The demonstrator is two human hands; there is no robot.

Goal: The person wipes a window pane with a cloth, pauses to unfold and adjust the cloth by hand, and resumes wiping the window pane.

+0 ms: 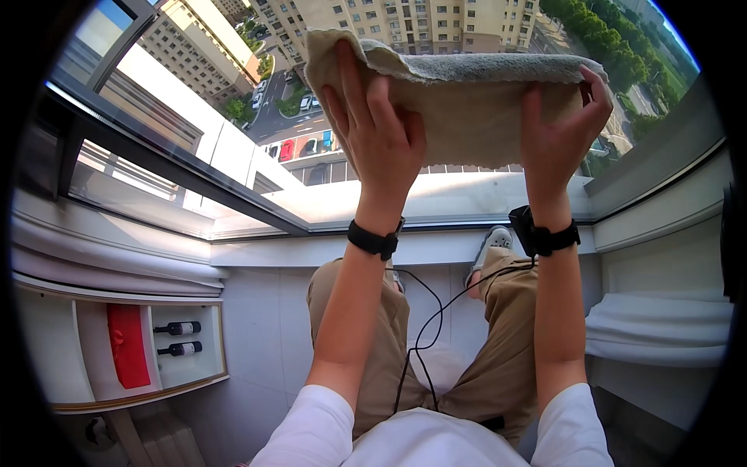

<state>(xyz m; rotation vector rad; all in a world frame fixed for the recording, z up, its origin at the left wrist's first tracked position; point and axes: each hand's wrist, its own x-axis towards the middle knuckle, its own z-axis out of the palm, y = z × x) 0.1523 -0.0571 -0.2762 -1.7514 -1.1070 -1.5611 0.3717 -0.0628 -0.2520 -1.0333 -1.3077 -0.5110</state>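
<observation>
A folded cloth (467, 113), beige on the side toward me and grey and fuzzy along its turned-over top edge, is held up in front of the window. My left hand (381, 136) grips its left part, with the fingers reaching up to the top fold and the thumb bent against the near face. At the right end, my right hand (564, 132) holds the cloth between the thumb in front and fingers curled round the edge. Parts of the fingertips are hidden by the cloth. Black bands circle both wrists.
A window frame (233, 194) runs along the left, above a white sill (467, 241). High buildings and parked cars lie far below outside. A shelf unit (222, 342) with bottles and a red item stands at left. Curtains (657, 327) hang at right; a black cable (420, 342) dangles over my lap.
</observation>
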